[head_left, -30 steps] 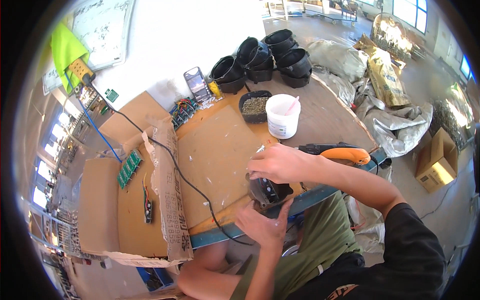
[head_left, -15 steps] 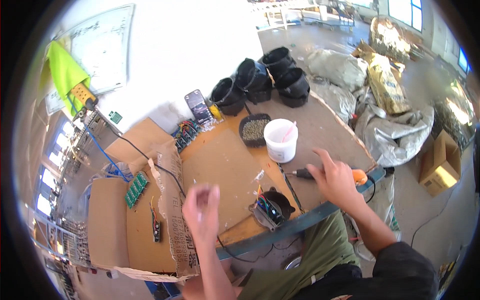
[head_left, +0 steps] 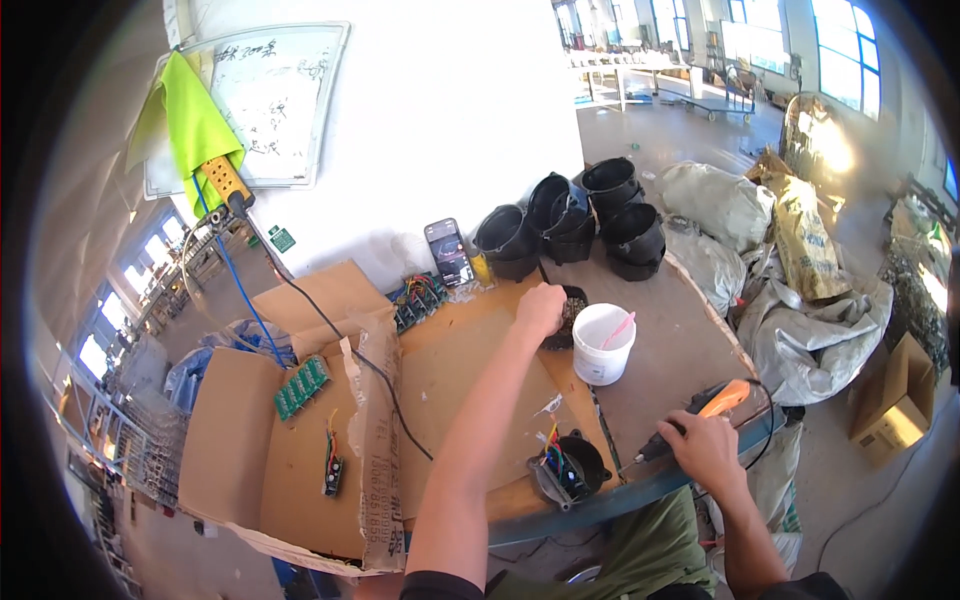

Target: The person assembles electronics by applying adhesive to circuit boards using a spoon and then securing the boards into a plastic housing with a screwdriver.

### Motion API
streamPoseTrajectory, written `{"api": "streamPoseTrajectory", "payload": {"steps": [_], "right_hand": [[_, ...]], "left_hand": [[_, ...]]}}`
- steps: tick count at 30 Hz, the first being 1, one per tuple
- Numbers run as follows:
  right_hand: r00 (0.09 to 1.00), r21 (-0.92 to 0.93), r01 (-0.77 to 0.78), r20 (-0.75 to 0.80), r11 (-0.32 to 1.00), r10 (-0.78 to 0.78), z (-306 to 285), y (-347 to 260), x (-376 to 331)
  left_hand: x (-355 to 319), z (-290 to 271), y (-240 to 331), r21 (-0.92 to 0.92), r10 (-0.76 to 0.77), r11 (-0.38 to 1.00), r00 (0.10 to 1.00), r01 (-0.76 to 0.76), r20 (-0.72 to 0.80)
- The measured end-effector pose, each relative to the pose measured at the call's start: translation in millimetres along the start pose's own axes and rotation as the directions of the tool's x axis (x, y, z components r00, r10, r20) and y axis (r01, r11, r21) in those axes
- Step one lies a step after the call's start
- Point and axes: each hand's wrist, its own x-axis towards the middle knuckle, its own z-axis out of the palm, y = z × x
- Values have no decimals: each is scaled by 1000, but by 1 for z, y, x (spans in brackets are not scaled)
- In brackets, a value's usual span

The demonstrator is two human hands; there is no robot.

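My left hand [head_left: 541, 309] reaches over a black scoop-shaped tray [head_left: 553, 342] of small metal pieces, probably screws. Its fingers are curled, and their tips and anything in them are hidden. My right hand [head_left: 706, 446] is wrapped round an orange and black corded electric screwdriver [head_left: 728, 397], whose thin tip points left and down to the table. Between my arms, at the table's near edge, sits a round black housing [head_left: 592, 462]. A small circuit board with coloured wires [head_left: 560, 470] stands in it.
A white bucket [head_left: 603, 362] with a pink stick stands right of the tray. Black pots [head_left: 634, 240], a phone [head_left: 449, 252] and wired boards [head_left: 420, 300] line the back. An open cardboard box [head_left: 225, 440] at left holds circuit boards [head_left: 302, 387]. A black cable [head_left: 380, 370] crosses its edge.
My left hand has moved forward and right from above the cardboard to the tray. My right hand has come down onto the screwdriver and swung its tip nearer me. The view has shifted.
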Motion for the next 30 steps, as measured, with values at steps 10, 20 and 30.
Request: {"api": "streamPoseTrajectory", "payload": {"steps": [10, 20, 30], "right_hand": [[935, 144, -278, -186, 950, 302, 20, 28, 5], [888, 975, -213, 220, -63, 405, 3, 97, 15], [870, 747, 429, -192, -507, 454, -18, 77, 48]], "left_hand": [[-23, -4, -21, -633, -304, 768, 926, 99, -224], [-145, -54, -11, -717, -329, -697, 884, 10, 331], [-359, -66, 71, -620, -453, -768, 820, -160, 349]]}}
